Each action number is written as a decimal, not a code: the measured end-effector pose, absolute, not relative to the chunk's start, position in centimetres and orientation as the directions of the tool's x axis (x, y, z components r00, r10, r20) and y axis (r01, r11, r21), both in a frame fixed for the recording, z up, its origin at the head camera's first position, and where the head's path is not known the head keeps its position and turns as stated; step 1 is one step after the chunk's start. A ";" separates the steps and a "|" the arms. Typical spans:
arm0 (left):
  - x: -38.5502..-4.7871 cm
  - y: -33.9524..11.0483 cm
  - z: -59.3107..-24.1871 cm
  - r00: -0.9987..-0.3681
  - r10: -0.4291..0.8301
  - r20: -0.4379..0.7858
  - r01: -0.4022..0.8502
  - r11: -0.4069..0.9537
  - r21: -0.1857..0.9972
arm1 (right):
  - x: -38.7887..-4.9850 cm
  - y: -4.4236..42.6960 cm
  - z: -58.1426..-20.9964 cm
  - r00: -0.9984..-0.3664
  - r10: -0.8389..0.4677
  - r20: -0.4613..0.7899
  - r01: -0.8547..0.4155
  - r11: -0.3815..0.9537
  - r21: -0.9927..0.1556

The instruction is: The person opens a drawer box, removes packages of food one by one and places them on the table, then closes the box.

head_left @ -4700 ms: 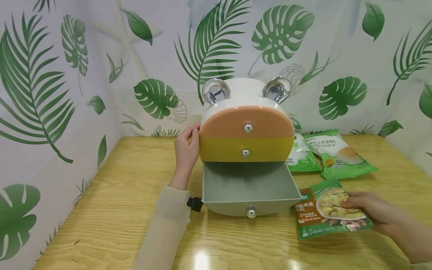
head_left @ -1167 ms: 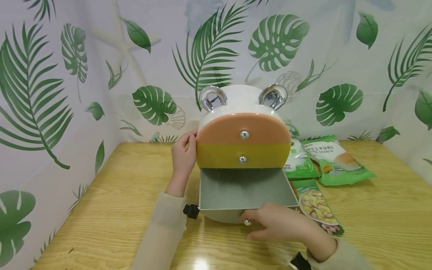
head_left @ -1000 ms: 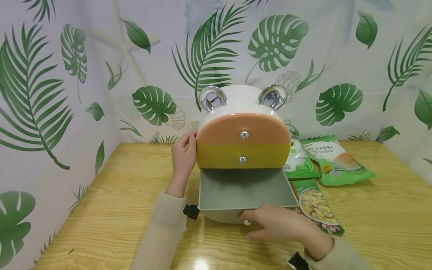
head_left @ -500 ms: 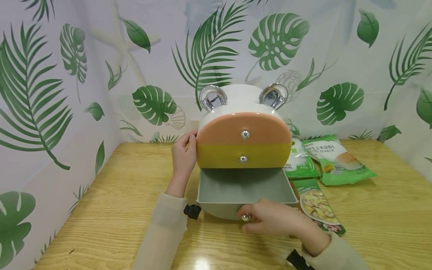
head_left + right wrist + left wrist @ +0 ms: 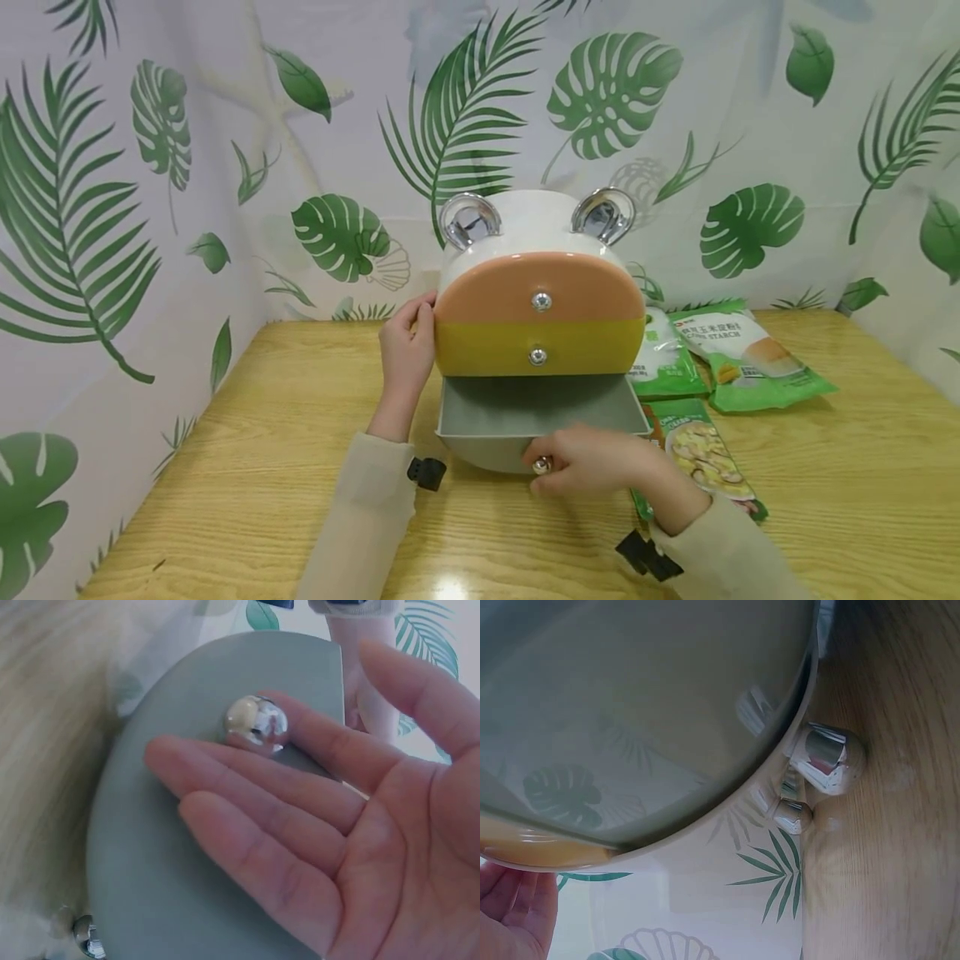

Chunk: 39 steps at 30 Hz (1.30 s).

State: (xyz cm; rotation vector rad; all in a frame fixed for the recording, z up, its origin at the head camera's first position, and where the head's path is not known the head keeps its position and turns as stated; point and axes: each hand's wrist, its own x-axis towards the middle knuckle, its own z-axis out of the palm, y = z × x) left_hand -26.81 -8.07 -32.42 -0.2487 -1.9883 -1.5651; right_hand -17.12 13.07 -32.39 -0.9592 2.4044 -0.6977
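A small frog-shaped drawer cabinet (image 5: 517, 221), white with silver eye rings, stands mid-table in the head view. Its grey-green bottom drawer (image 5: 480, 454) is partly pulled out, while the orange (image 5: 487, 292) and yellow drawers (image 5: 487, 350) sit flush. My left hand (image 5: 408, 350) rests against the cabinet's left side; only part of it shows in the left wrist view. At the drawer front is my right hand (image 5: 600, 462), its extended fingers lying against the panel around the silver knob (image 5: 256, 724). In the right wrist view the thumb stands away from that knob.
To the right of the drawer lies a green food packet (image 5: 705, 458), partly behind my right forearm. Behind it are a cornstarch bag (image 5: 757, 354) and another green-white bag (image 5: 663, 358), partly hidden by the cabinet. A leaf-print cloth (image 5: 337, 150) hangs at the back and left.
My right hand set the food packet down right of the drawer and moved to the drawer front. The drawer has since slid partway inward with that hand. My left hand stays on the cabinet's side.
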 end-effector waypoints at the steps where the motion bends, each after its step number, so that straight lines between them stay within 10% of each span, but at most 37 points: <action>1: -26.8 -8.1 -32.4 -0.808 -0.208 0.551 0.486 0.292 0.824 | -17.3 13.1 -32.3 -0.650 -0.725 -0.227 -0.497 0.631 -0.596; 39: -26.6 -8.1 -32.4 -0.802 -0.203 0.562 0.498 0.293 0.816 | -18.7 13.2 -32.9 -0.747 -0.658 -0.096 -0.499 0.650 -0.574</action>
